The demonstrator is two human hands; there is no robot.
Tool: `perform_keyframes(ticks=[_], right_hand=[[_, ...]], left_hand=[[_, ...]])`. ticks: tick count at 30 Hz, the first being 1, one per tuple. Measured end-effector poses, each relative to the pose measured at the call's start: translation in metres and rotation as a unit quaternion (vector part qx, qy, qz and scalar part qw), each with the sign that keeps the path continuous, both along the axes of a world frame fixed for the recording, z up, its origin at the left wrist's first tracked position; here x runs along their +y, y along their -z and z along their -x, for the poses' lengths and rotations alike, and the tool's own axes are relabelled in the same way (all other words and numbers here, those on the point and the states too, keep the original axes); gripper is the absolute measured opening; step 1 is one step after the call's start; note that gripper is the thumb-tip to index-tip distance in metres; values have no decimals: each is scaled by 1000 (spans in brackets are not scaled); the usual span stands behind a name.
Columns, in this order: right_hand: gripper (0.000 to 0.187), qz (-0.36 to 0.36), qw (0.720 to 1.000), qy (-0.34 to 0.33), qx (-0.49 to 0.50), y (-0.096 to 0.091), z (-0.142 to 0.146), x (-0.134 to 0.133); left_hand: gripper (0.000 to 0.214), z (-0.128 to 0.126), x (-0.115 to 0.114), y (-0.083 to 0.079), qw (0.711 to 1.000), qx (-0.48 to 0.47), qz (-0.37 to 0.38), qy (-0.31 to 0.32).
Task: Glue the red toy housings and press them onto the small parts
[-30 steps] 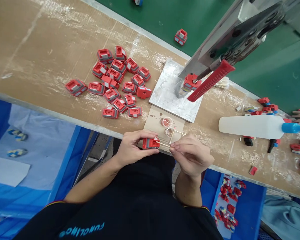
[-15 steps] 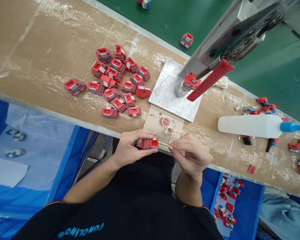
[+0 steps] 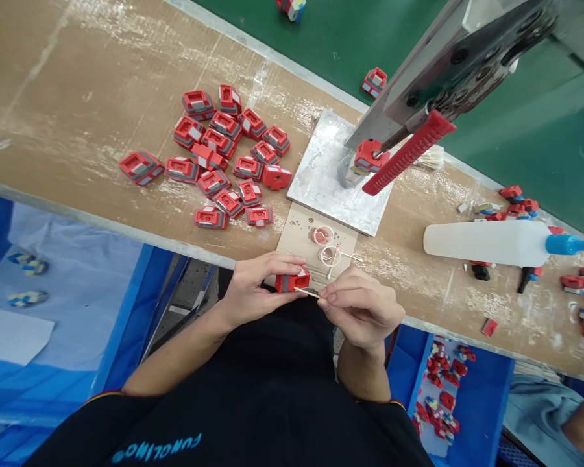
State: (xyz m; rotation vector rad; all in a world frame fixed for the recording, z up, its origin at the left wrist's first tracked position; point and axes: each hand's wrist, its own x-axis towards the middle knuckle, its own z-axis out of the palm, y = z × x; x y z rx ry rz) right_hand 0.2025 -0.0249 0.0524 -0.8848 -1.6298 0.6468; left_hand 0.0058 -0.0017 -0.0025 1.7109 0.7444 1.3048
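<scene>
Red-grey block [image 3: 292,281] clamped between thumb and fingers of left hand [image 3: 251,290], at near edge of bench [image 3: 78,97], just below cardboard pad [image 3: 296,237]. Right hand [image 3: 363,310] closed, pinching thin stick [image 3: 307,293] with tip against block's lower right side. Pile of like blocks [image 3: 224,155] up-left on bench, well apart. Metal plate [image 3: 321,188] behind pad, under press with red handle [image 3: 409,152]. White bottle [image 3: 486,243] lying on its side to right. Blue bin [image 3: 486,402] of small pieces below bench edge.
</scene>
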Motion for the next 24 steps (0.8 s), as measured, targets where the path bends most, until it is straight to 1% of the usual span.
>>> perform_keyframes(ticks=[8, 11, 13, 14, 17, 18, 19, 22, 24], right_hand=[[20, -3, 998, 29, -51, 0, -10, 1], [16, -8, 999, 25, -46, -1, -9, 1], [12, -17, 999, 34, -27, 0, -14, 0], [11, -27, 998, 52, -11, 1, -18, -1], [12, -42, 988, 145, 17, 7, -41, -1], [14, -30, 986, 164, 5, 9, -48, -1], [15, -13, 985, 168, -19, 11, -54, -1], [16, 45, 984, 127, -120, 19, -61, 1], [13, 54, 977, 112, -171, 24, -57, 4]], left_hand=[[32, 2, -1, 0, 1000, -5, -14, -15], [33, 1, -1, 2, 1000, -6, -13, -14], [35, 0, -2, 3, 1000, -10, -12, -15], [36, 1, -2, 3, 1000, -14, -11, -17], [38, 3, -1, 7, 999, -35, 0, -20], [39, 4, -1, 8, 999, -44, 6, -18], [39, 5, -1, 10, 998, -53, 14, -15], [41, 7, -1, 14, 997, -71, 35, -12], [41, 7, -2, 15, 996, -75, 47, -13]])
